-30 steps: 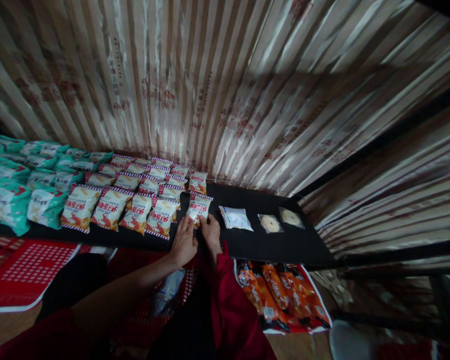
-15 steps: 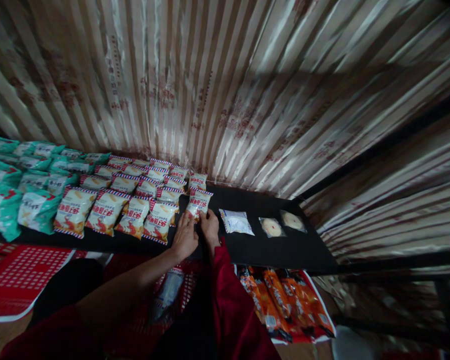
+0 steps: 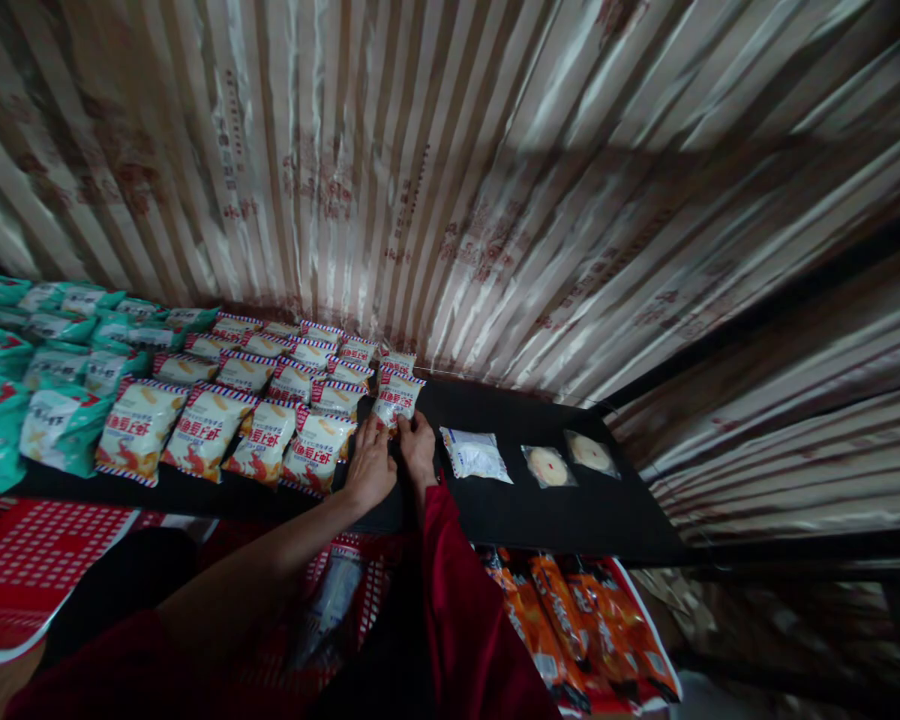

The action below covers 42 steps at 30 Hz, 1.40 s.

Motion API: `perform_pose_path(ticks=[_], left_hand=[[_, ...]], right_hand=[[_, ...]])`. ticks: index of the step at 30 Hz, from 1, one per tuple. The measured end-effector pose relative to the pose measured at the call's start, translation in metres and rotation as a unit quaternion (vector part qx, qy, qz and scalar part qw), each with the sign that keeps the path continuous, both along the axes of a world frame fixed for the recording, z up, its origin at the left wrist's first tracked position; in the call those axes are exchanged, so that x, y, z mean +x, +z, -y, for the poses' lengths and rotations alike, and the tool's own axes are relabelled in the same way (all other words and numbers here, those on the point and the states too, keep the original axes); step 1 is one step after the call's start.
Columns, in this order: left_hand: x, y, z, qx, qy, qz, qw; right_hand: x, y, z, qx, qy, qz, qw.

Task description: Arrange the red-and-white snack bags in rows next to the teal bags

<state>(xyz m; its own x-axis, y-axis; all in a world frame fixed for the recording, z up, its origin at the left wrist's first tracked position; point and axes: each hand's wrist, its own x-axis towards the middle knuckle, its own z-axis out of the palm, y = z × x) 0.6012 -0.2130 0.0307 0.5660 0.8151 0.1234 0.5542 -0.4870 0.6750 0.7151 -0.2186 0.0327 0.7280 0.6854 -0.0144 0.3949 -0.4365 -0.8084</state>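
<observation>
A cream, orange and red snack bag [image 3: 396,397] stands at the right end of the rows of matching bags, with a similar bag just behind it. My left hand [image 3: 371,468] is at its lower left edge, fingers reaching onto the front. On the lower right side, my right hand [image 3: 418,450] grips the same bag with bent fingers. The fingertips are partly hidden against the wrapper. Left of my hands stand several more snack bags [image 3: 319,452] on the black shelf [image 3: 570,515]. To the right, a white packet [image 3: 475,455] lies flat on the shelf.
Two clear-wrapped round cakes [image 3: 547,466] lie farther right. Several teal bags [image 3: 64,428] fill the left end. Below the shelf are red baskets [image 3: 41,560], one with orange packets [image 3: 562,610]. A striped sheet [image 3: 345,180] hangs behind, and a dark bar [image 3: 757,320] slants at right.
The snack bag and both hands have shifted slightly toward the back of the shelf, closer to the bag behind. My view has moved a little.
</observation>
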Motion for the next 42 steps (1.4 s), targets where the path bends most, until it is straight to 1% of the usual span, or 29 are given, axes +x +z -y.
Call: perform_pose_path(ticks=[4, 8, 11, 14, 18, 21, 23, 25, 27, 28, 30, 32, 34, 36, 38, 40, 42], left_hand=[[0.001, 0.003, -0.003, 0.002, 0.001, -0.005, 1.000], [0.001, 0.002, -0.003, 0.013, 0.006, -0.021, 1.000], [0.002, 0.002, -0.001, 0.019, 0.010, -0.039, 0.999], [0.001, 0.006, 0.002, 0.021, 0.007, -0.044, 0.999], [-0.005, 0.017, 0.015, 0.036, -0.019, -0.011, 0.999], [-0.018, 0.028, 0.027, 0.072, -0.059, 0.042, 0.995], [-0.033, 0.038, 0.032, 0.120, -0.096, 0.088, 0.984], [-0.052, 0.051, 0.030, 0.172, -0.123, 0.123, 0.970], [-0.073, 0.064, 0.019, 0.208, -0.110, 0.134, 0.962], [-0.084, 0.069, 0.010, 0.223, -0.084, 0.135, 0.962], [-0.107, 0.078, -0.015, 0.238, -0.024, 0.109, 0.965], [-0.130, 0.081, -0.043, 0.251, 0.047, 0.077, 0.964], [-0.151, 0.081, -0.071, 0.257, 0.095, 0.032, 0.961], [-0.170, 0.079, -0.094, 0.255, 0.136, -0.014, 0.957], [-0.185, 0.075, -0.112, 0.252, 0.154, -0.057, 0.954], [-0.197, 0.070, -0.124, 0.243, 0.158, -0.096, 0.952], [-0.207, 0.064, -0.131, 0.230, 0.161, -0.130, 0.951]], right_hand=[[0.003, -0.002, -0.004, 0.001, 0.005, 0.006, 1.000], [0.005, -0.007, -0.006, -0.002, 0.004, 0.019, 1.000], [0.004, -0.011, -0.007, -0.013, 0.008, 0.043, 0.999], [0.004, -0.014, -0.008, -0.011, 0.010, 0.074, 0.997], [0.004, -0.017, -0.005, 0.020, 0.012, 0.100, 0.995], [0.001, -0.015, 0.000, 0.067, -0.010, 0.159, 0.985], [-0.003, -0.007, 0.003, 0.105, -0.013, 0.204, 0.973], [-0.010, 0.006, 0.004, 0.144, -0.014, 0.236, 0.961], [-0.021, 0.024, 0.001, 0.173, 0.004, 0.265, 0.949], [-0.027, 0.034, -0.001, 0.187, 0.016, 0.275, 0.943], [-0.044, 0.053, -0.010, 0.206, 0.046, 0.289, 0.934], [-0.063, 0.069, -0.022, 0.209, 0.091, 0.292, 0.929], [-0.084, 0.080, -0.037, 0.192, 0.146, 0.294, 0.925], [-0.104, 0.086, -0.053, 0.167, 0.194, 0.301, 0.918], [-0.121, 0.088, -0.068, 0.127, 0.244, 0.319, 0.907], [-0.135, 0.087, -0.079, 0.084, 0.287, 0.347, 0.889], [-0.146, 0.083, -0.085, 0.035, 0.314, 0.372, 0.873]])
